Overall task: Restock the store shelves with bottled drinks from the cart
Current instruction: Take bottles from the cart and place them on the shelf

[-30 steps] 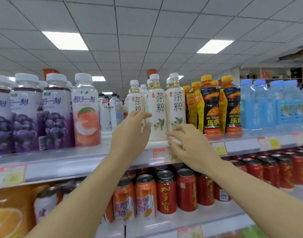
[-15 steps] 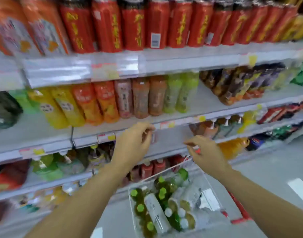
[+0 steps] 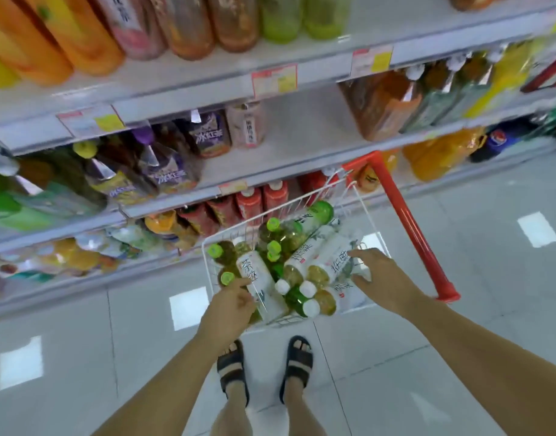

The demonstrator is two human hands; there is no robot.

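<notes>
Head view.
- Wire cart (image 3: 283, 204), one, red handle (image 3: 409, 225), standing before the shelves (image 3: 176, 86).
- Tea bottles (image 3: 289, 237) heaped inside: three white caps, at least four green.
- Left hand (image 3: 235, 305) curled round one white-labelled bottle (image 3: 258, 278).
- Right hand (image 3: 383, 278) spread, fingertips touching a second bottle (image 3: 331, 262).
- Sandals (image 3: 232, 369), two.

茶粹 — white-label bottle (image 3: 264, 284) in cart (image 3: 409, 225); 冰红茶 — purple-label bottles (image 3: 209, 136) on shelf (image 3: 302, 130).

Top-shelf bottles (image 3: 188, 23) are cut off by the upper edge. Price tags (image 3: 274, 80) are too blurred to read. The left hand (image 3: 229, 308) covers the near end of a bottle (image 3: 259, 278); in the cart (image 3: 409, 225), lower bottles (image 3: 278, 272) lie buried under others
</notes>
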